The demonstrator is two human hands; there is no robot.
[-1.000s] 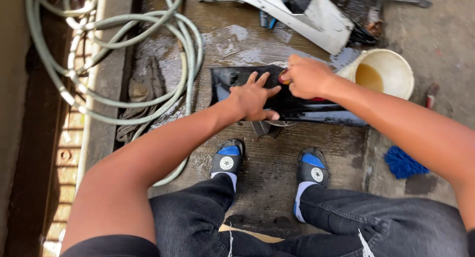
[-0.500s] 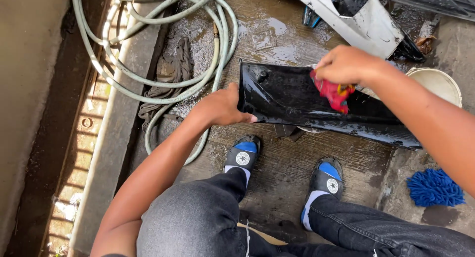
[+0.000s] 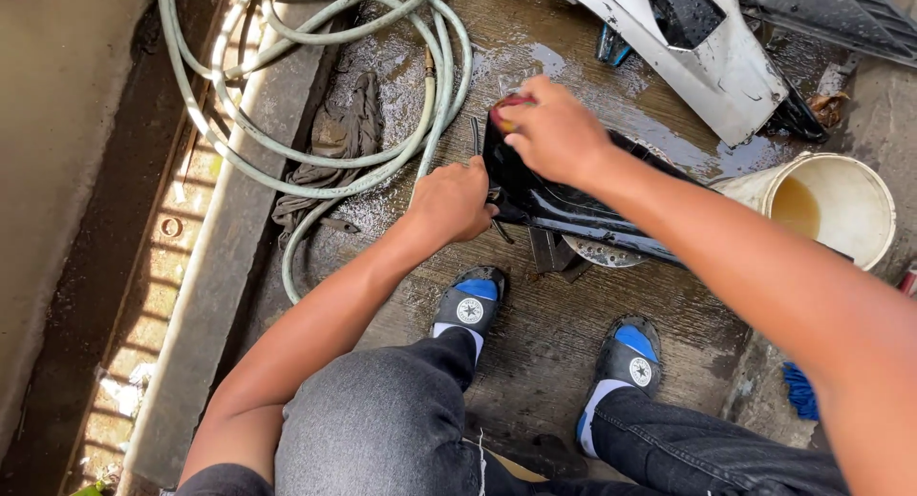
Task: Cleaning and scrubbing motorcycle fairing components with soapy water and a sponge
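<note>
- The ground is wet, dark concrete [image 3: 564,334] with puddles, seen from above; a raised concrete curb [image 3: 248,200] runs along its left side, with a metal grate [image 3: 143,295] beyond it.
- A glossy black plastic panel [image 3: 564,205], wet and long, lies on the concrete just ahead of the person's feet, running from the centre off toward the right.
- The left hand [image 3: 454,202] is closed over the panel's near left end, fingers curled round its edge and gripping it.
- The right hand [image 3: 554,133] presses down on the panel's top left corner, fingers bunched around a red and yellow cloth or sponge [image 3: 509,106], most of which is hidden under the hand.
- A small flat dark piece [image 3: 554,253] and a round greyish object [image 3: 602,253] peek out from under the panel's near edge.
- A cream bucket [image 3: 831,205] of murky water stands just beyond the panel's right end.
- A white body panel [image 3: 707,47] with a dark opening lies further away, at the top.
- A pale green hose [image 3: 315,105] is coiled in loops to the left, partly over the curb, with a dark crumpled rag [image 3: 334,147] lying inside the loops.
- A blue fluffy mitt [image 3: 800,391] shows at the right, partly hidden by the right forearm.
- Two black and blue slippers [image 3: 468,310] sit on the person's feet, below the panel, above knees in dark jeans [image 3: 382,429].
</note>
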